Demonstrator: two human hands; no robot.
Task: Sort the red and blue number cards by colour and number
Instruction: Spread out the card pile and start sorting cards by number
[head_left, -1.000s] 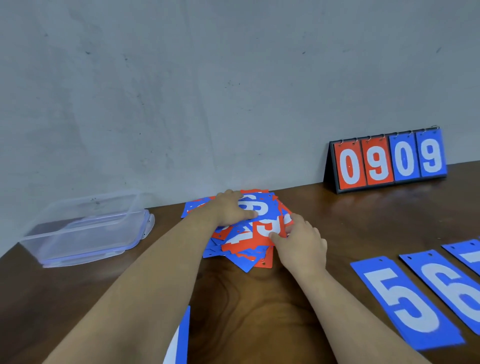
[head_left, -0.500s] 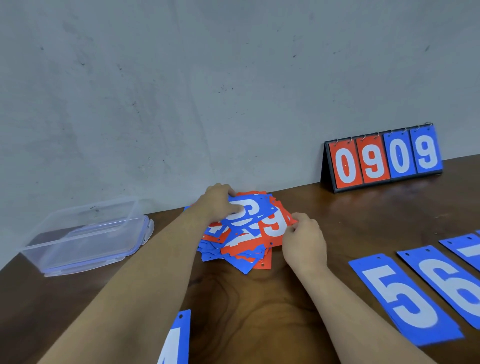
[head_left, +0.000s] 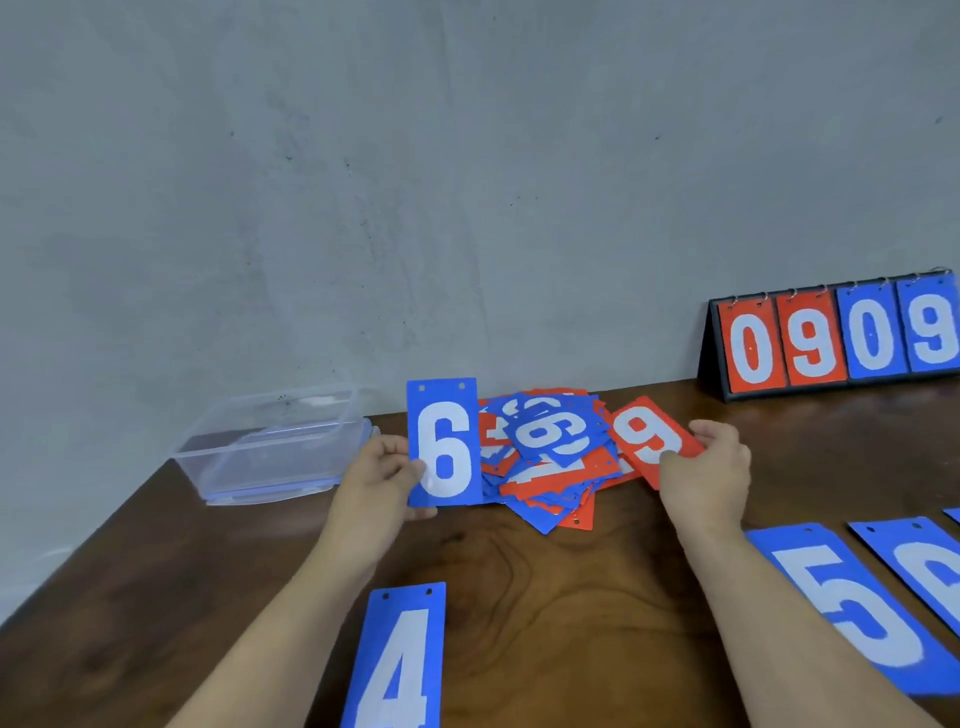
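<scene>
1. The left hand (head_left: 376, 483) is raised just left of the pile (head_left: 550, 462); its grip pinches the blue 6 card (head_left: 444, 447) by the left edge, thumb on the face, fingers behind; the card stands upright and faces the camera.
2. The right hand (head_left: 714, 483) is at the pile's right side; its grip pinches the red 9 card (head_left: 649, 439) at the near right corner, with the card tilted and the digit slanted; whether that card touches the pile I cannot tell.
3. The pile of mixed red and blue cards lies near the back of the counter (head_left: 545, 613), close to the wall (head_left: 467, 182); bare wood lies open between the two forearms.
4. A blue 4 card (head_left: 400, 660) lies flat near the front edge; a blue 5 card (head_left: 852, 608) lies to the right, beside another blue card cut off by the frame.
5. A clear plastic box (head_left: 275, 441) sits well left of the pile; a scoreboard (head_left: 831, 338) reading 0909 stands back right.
6. Half a second ago the left hand was resting on the pile and the 6 was among the cards; the 9 was still at the pile's edge; both are now drawn outward.
</scene>
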